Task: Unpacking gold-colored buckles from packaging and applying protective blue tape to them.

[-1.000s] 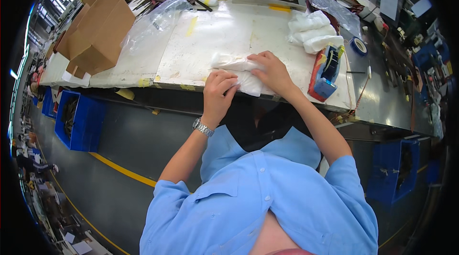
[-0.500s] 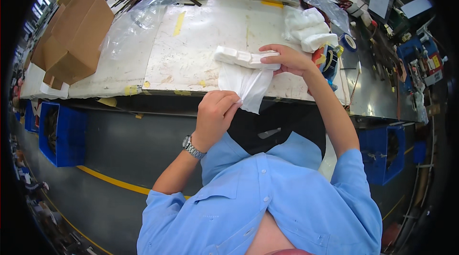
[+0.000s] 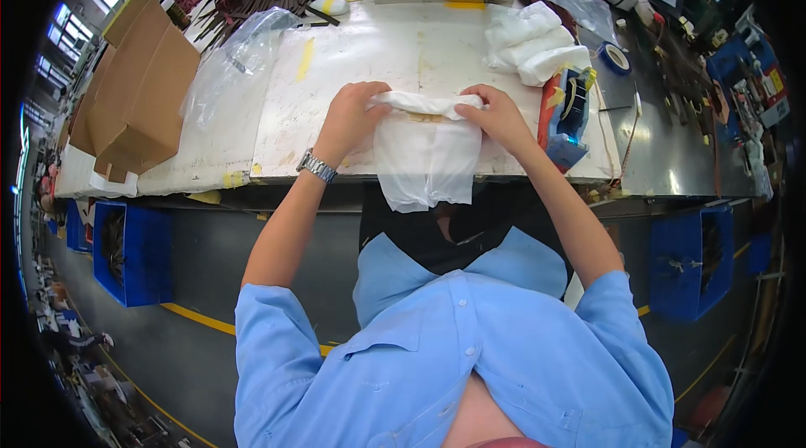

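Head view: left hand and right hand, apart, pinch opposite ends of a white sheet, which hangs over the front edge of the worktable. Cardboard box (contents cannot be told). Left blue bin: dark strips. Right blue bin: dark, indistinct material.

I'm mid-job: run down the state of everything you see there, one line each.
Left grip: pinching the white sheet at one end
Right grip: pinching its other end
White sheet: bunched along the top, loose lower part reaching past the bench edge
Cardboard box: open
Clear bag: crumpled, lying down
White pile: folded, unheld
Tape dispenser: standing, unheld
Watch: fastened
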A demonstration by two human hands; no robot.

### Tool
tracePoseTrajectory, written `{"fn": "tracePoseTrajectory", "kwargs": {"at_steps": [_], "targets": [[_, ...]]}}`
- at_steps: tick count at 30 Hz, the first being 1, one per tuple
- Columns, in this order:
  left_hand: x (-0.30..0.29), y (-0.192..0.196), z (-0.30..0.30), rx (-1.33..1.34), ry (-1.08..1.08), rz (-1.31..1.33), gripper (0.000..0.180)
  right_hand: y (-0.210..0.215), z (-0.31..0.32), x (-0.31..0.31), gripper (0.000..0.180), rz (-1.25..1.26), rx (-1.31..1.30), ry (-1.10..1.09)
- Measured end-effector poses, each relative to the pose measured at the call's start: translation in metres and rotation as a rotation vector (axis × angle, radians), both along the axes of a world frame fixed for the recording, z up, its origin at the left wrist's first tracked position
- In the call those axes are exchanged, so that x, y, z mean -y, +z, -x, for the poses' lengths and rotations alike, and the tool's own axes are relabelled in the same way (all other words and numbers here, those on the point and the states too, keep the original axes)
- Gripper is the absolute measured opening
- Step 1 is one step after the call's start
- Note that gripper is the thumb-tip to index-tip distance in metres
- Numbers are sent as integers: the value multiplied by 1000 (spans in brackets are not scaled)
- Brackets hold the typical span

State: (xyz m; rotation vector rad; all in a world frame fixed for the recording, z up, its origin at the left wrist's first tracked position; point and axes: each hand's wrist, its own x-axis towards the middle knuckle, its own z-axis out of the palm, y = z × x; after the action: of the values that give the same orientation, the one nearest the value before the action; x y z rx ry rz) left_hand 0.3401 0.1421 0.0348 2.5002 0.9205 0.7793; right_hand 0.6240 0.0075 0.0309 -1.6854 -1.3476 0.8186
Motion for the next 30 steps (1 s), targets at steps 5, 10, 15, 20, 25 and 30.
{"fn": "tracePoseTrajectory", "kwargs": {"at_steps": [5, 10, 15, 20, 25, 30], "targets": [[-6, 26, 29, 12, 59, 349, 27, 17, 21, 5, 48, 114, 26, -1], [-17, 12, 33, -20, 196, 200, 24, 9, 37, -4, 42, -214, 561, -126], [-5, 14, 17, 35, 220, -188, 22, 13, 28, -20, 33, -348, 431, -31], [35, 39, 5, -30, -127, -382, 24, 1, 30, -30, 32, -666, 670, 113], [32, 38, 49, -187, -180, -444, 23, 12, 15, -24, 22, -492, 583, 119], [28, 35, 97, -197, -65, -402, 20, 34, 7, 20, 22, -392, 708, 12]]}}
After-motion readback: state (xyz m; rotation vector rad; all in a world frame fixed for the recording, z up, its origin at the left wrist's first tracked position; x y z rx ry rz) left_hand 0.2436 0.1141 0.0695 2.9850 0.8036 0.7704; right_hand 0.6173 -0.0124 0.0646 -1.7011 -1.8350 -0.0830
